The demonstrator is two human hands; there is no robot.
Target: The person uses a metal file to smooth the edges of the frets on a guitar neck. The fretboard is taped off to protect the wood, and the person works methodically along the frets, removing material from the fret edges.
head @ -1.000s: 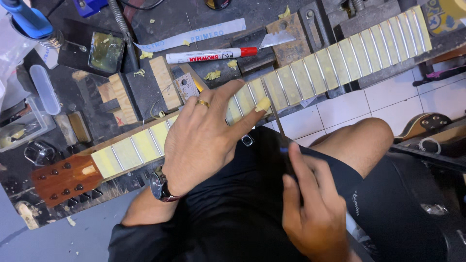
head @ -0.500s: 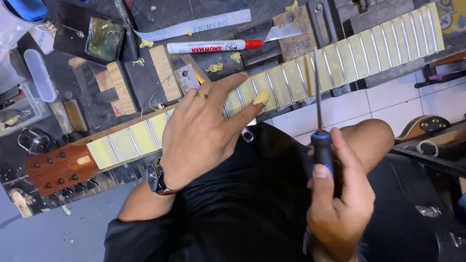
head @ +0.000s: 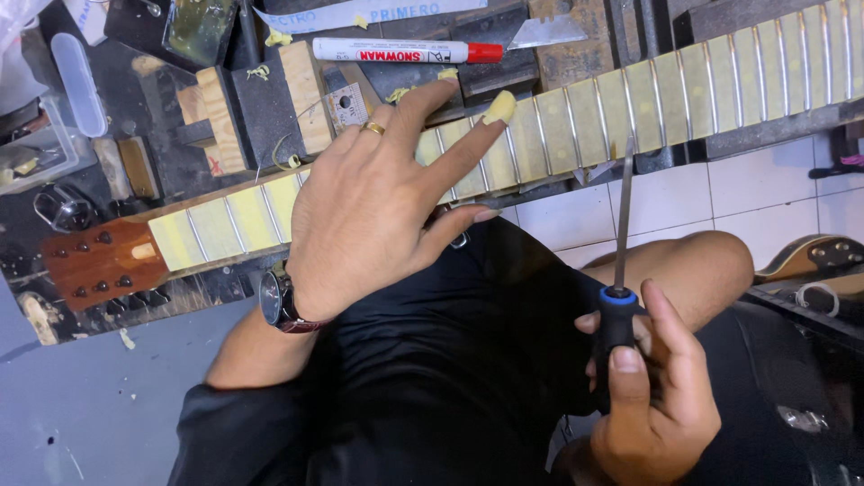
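Since the earlier frames, the right hand point(head: 652, 396) has been raised with a tool so that its thin metal shaft now points straight up toward the guitar neck point(head: 540, 126), while the left hand point(head: 378, 198) has been kept on the fretboard. The left hand is laid flat and open across the neck, fingers spread toward 1 o'clock, with a ring on one finger and a wristwatch point(head: 277, 304) at the wrist. The right-hand fingers are closed around the black handle of the tool point(head: 621, 261), a blue collar showing above them; its tip ends just below the neck's lower edge. The neck is laid across the counter point(head: 261, 99) from the headstock point(head: 99, 261) at 9 o'clock up toward 2 o'clock. A white marker with a red cap point(head: 405, 51) is seen at 12 o'clock, beside a blade point(head: 549, 32).
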